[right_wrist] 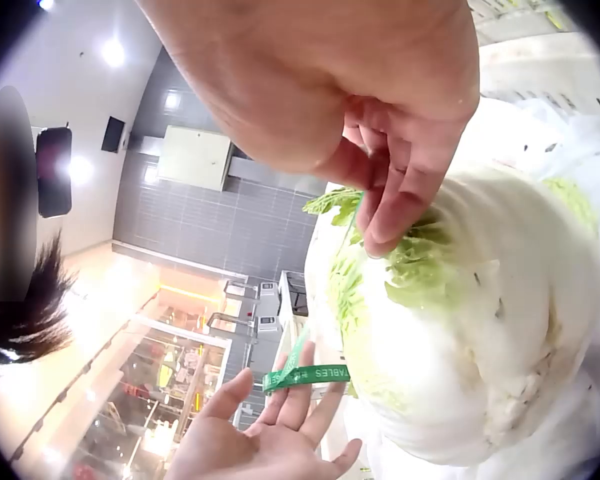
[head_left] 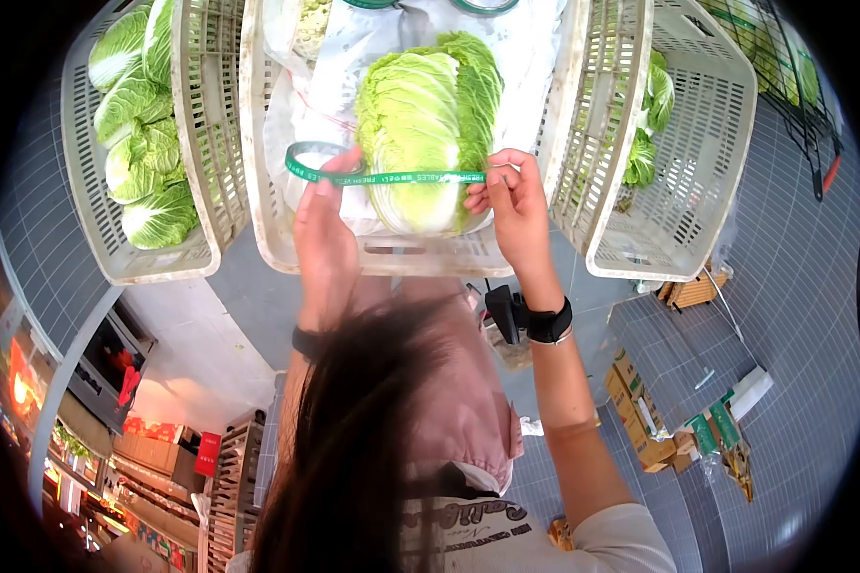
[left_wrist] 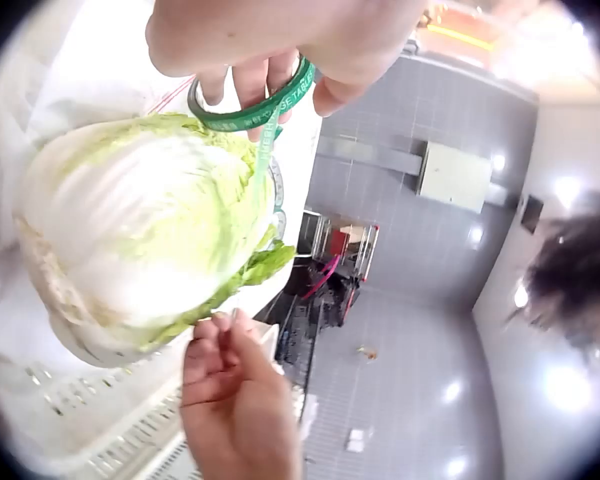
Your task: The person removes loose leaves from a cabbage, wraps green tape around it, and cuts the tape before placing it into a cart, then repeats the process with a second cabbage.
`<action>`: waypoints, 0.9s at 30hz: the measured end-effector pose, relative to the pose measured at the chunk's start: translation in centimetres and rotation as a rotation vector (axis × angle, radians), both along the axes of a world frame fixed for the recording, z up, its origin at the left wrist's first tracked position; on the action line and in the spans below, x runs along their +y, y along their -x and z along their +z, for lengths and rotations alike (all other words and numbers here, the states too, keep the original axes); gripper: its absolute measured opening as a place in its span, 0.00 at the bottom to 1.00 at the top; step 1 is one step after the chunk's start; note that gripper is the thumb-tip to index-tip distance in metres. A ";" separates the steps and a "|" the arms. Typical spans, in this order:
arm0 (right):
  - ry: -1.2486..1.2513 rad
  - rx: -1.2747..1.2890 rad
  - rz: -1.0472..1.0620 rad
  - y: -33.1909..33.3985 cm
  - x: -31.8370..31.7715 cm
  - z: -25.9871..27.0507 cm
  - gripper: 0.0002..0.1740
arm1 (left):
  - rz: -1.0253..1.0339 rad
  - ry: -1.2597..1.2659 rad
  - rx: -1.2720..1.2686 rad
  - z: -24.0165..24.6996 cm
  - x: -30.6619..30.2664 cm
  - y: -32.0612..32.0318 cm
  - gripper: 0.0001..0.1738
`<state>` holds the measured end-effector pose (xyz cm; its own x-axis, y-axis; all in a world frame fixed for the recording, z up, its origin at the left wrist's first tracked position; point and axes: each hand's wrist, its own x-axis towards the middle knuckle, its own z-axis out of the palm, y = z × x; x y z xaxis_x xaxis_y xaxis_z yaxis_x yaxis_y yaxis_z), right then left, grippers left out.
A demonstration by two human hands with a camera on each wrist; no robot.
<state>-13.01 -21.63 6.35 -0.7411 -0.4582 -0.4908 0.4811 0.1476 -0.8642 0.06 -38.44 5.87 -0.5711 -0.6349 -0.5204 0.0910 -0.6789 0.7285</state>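
A Chinese cabbage (head_left: 415,124) lies on white plastic sheeting over a pale crate, its white base toward the person. Across it runs a strip of printed green tape (head_left: 411,178). At the strip's left end, a roll of green tape (left_wrist: 255,118) hangs on the fingers of my left hand (head_left: 325,239); in the right wrist view those fingers are spread and fairly straight. My right hand (head_left: 516,205) pinches the strip's other end beside the cabbage's right side, fingertips close to the leaves (right_wrist: 420,265).
More green rolls (head_left: 487,5) sit at the far end of the sheeting (head_left: 344,48). To the left a crate (head_left: 210,124) holds several cabbages (head_left: 134,115); another crate (head_left: 678,220) with cabbages stands to the right. Cardboard boxes (head_left: 635,420) lie on the floor at right.
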 end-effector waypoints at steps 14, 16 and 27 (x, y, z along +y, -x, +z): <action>-0.124 0.434 -0.079 0.9 -1.1 9.0 0.06 | 0.533 -0.468 0.248 6.8 -3.3 1.7 0.16; -0.137 0.428 -0.103 1.1 -0.7 9.2 0.05 | 0.525 -0.390 0.192 6.8 -3.0 2.0 0.18; -0.258 0.354 -0.154 4.8 3.9 2.2 0.06 | 0.177 0.165 -0.031 1.3 -2.1 -0.9 0.12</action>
<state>-17.84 -17.77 8.58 -0.9334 -0.2258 -0.2789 0.1962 0.3296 -0.9235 0.95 -40.55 7.15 -0.4287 -0.8014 -0.4171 0.1738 -0.5262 0.8324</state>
